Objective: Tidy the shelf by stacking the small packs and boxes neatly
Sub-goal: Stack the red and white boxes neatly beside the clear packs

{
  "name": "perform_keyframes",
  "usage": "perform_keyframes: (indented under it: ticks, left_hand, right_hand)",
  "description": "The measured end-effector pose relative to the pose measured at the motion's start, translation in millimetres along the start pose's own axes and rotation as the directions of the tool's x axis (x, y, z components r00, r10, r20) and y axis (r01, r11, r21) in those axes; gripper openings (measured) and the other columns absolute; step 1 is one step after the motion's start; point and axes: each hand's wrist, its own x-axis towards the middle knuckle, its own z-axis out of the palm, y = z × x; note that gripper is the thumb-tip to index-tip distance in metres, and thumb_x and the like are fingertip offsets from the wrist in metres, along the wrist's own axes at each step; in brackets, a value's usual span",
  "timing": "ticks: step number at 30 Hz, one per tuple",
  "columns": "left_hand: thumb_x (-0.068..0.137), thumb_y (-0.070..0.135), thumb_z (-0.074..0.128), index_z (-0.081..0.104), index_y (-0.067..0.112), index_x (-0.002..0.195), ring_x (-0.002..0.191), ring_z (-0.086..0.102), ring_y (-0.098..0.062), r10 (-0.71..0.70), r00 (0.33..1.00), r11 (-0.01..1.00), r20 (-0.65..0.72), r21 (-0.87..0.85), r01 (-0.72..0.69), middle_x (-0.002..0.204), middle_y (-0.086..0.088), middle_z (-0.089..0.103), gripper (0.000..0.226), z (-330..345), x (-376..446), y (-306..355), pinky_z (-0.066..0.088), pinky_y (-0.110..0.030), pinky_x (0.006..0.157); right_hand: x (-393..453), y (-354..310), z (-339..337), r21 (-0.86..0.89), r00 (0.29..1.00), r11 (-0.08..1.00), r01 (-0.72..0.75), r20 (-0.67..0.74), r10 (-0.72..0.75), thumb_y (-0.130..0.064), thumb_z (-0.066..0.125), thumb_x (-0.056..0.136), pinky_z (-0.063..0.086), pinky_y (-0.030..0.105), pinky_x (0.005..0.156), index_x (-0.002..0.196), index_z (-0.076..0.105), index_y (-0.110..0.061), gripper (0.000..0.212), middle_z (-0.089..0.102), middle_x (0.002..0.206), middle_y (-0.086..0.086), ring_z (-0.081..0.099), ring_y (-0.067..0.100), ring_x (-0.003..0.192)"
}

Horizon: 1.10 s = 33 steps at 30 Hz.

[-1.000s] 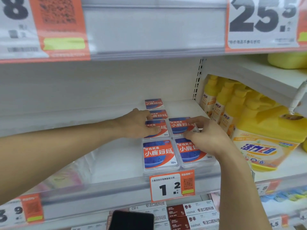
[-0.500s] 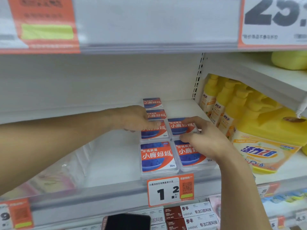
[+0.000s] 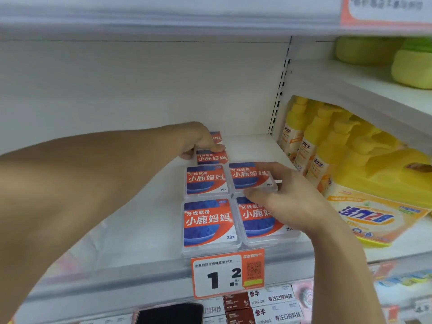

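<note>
Head view: left hand [image 3: 201, 142] reaching deep, fingers curling on third box back in left row [image 3: 211, 157]. Right hand [image 3: 284, 195] pinching second box in right row [image 3: 251, 175] by front and right edges. Boxes lying flat on shelf [image 3: 140, 230], rows running front-to-back (left hand is working farther in). Right row is ending shorter.

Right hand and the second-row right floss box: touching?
Touching. The head view shows the right hand with fingers curled around the second-row right floss box, thumb at its near edge.
</note>
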Motion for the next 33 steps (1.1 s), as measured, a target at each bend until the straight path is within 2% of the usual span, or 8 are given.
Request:
perform_keyframes:
  ticks: [5, 9, 13, 15, 20, 24, 29, 33]
  left_hand:
    - [0.066, 0.027, 0.087, 0.045, 0.008, 0.135, 0.123, 0.051, -0.031, -0.040, 0.998, 0.995, 0.046, -0.085, 0.044, 0.132, -0.013, 0.055, 0.082, -7, 5, -1, 0.043, -0.044, 0.103]
    - [0.071, 0.025, 0.083, 0.052, 0.006, 0.121, 0.094, 0.062, -0.027, 0.016, 0.997, 0.994, 0.074, -0.112, -0.007, 0.110, -0.011, 0.063, 0.062, -11, 10, -8, 0.051, -0.041, 0.084]
    - [0.075, 0.049, 0.075, 0.051, 0.012, 0.112, 0.095, 0.062, -0.024, 0.115, 0.993, 0.978, 0.007, 0.176, -0.114, 0.113, -0.008, 0.063, 0.058, -16, 12, -18, 0.051, -0.037, 0.078]
    - [0.075, 0.057, 0.071, 0.055, 0.014, 0.112, 0.097, 0.063, -0.022, 0.135, 0.988, 0.951, 0.069, 0.272, -0.149, 0.114, -0.005, 0.065, 0.058, -23, 10, -20, 0.054, -0.034, 0.077]
    - [0.076, 0.043, 0.076, 0.063, 0.019, 0.096, 0.098, 0.065, -0.019, 0.136, 0.960, 0.919, 0.245, 0.331, -0.215, 0.108, -0.002, 0.069, 0.034, -41, 4, -24, 0.056, -0.028, 0.073]
    - [0.071, 0.037, 0.078, 0.062, 0.013, 0.101, 0.094, 0.067, -0.019, 0.183, 0.953, 0.957, 0.243, 0.177, -0.229, 0.100, -0.005, 0.070, 0.041, -60, 5, -24, 0.057, -0.031, 0.078]
    - [0.077, 0.029, 0.078, 0.056, 0.008, 0.107, 0.082, 0.065, -0.015, 0.306, 0.944, 0.932, -0.123, -0.161, -0.324, 0.103, -0.010, 0.065, 0.043, -49, 24, -20, 0.056, -0.023, 0.057]
    - [0.068, 0.050, 0.081, 0.056, 0.003, 0.117, 0.100, 0.065, -0.026, 0.167, 0.978, 0.967, -0.121, -0.174, -0.187, 0.115, -0.011, 0.064, 0.073, -22, 35, -17, 0.058, -0.033, 0.080]
  right_hand:
    - [4, 3, -3, -0.015, 1.000, 1.000, -0.022, -0.018, 0.021, -0.039, 0.073, 0.085, 0.054, 0.017, 0.057, 0.135, 0.045, -0.039, 0.057, 0.057, 0.109, -0.014, 0.065, 0.004, 0.076]
    - [4, 3, -3, -0.027, 1.000, 1.000, -0.015, -0.020, 0.015, -0.039, 0.072, 0.086, 0.052, 0.016, 0.055, 0.135, 0.045, -0.038, 0.056, 0.055, 0.107, -0.014, 0.062, 0.002, 0.072]
    - [3, 3, -3, -0.016, 1.000, 1.000, -0.023, -0.018, 0.023, -0.038, 0.072, 0.086, 0.054, 0.019, 0.058, 0.135, 0.045, -0.039, 0.056, 0.056, 0.108, -0.013, 0.063, 0.004, 0.075]
    - [4, 3, -3, -0.017, 0.999, 0.999, -0.028, -0.020, 0.028, -0.039, 0.072, 0.086, 0.056, 0.020, 0.059, 0.135, 0.044, -0.039, 0.056, 0.058, 0.112, -0.012, 0.064, 0.005, 0.076]
    - [4, 6, -2, -0.017, 1.000, 1.000, -0.023, -0.022, 0.022, -0.039, 0.070, 0.087, 0.053, 0.017, 0.055, 0.134, 0.044, -0.040, 0.054, 0.055, 0.108, -0.014, 0.063, 0.003, 0.073]
    - [6, 11, -3, 0.001, 1.000, 1.000, -0.016, -0.021, 0.016, -0.041, 0.070, 0.087, 0.052, 0.015, 0.052, 0.129, 0.045, -0.042, 0.049, 0.056, 0.101, -0.017, 0.064, 0.003, 0.073]
    - [10, 12, -4, 0.015, 1.000, 1.000, -0.023, -0.020, 0.024, -0.040, 0.072, 0.085, 0.053, 0.017, 0.055, 0.127, 0.046, -0.042, 0.049, 0.057, 0.102, -0.017, 0.064, 0.003, 0.074]
    - [12, 13, -5, 0.032, 1.000, 0.999, -0.023, -0.017, 0.024, -0.039, 0.072, 0.085, 0.052, 0.016, 0.052, 0.125, 0.046, -0.043, 0.048, 0.055, 0.095, -0.019, 0.064, 0.004, 0.072]
